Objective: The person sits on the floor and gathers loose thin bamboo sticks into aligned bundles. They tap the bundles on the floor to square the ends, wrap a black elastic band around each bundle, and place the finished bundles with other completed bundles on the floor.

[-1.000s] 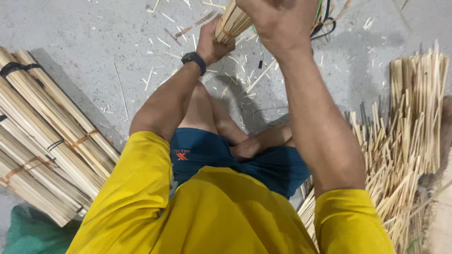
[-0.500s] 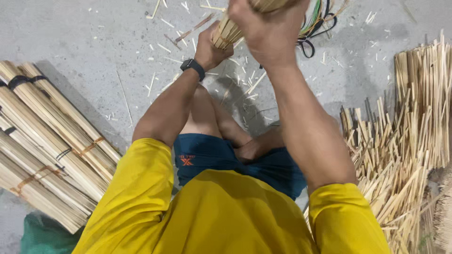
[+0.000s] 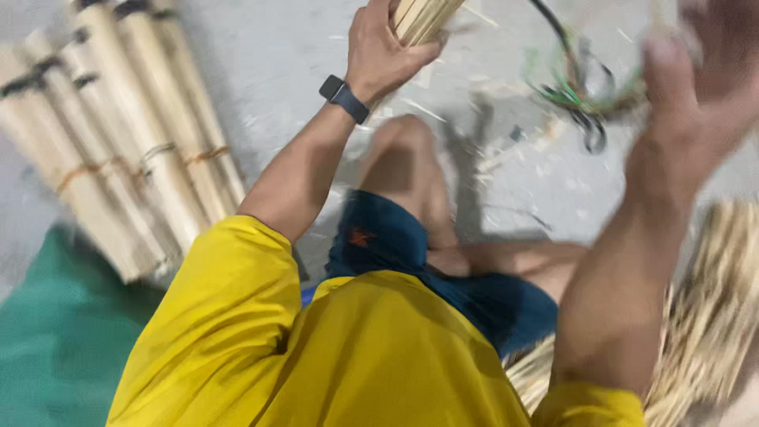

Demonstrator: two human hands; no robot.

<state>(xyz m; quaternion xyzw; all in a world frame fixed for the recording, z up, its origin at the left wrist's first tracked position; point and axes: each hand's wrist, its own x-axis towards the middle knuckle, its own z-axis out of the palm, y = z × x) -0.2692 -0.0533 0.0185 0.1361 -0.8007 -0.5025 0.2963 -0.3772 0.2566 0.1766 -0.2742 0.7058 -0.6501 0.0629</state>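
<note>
The left hand [image 3: 383,49] at twelve o'clock clamps the stick bundle [image 3: 425,16] and should stay firm; the blurred right hand [image 3: 711,87] at two o'clock, I can't tell.

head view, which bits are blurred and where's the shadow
Head view: the right hand is smeared by motion blur, so its grip cannot be read; the left hand around the stick bundle is sharper; the tied bundles look soft; a shadow falls on the grey floor beside the bent knee.
</note>
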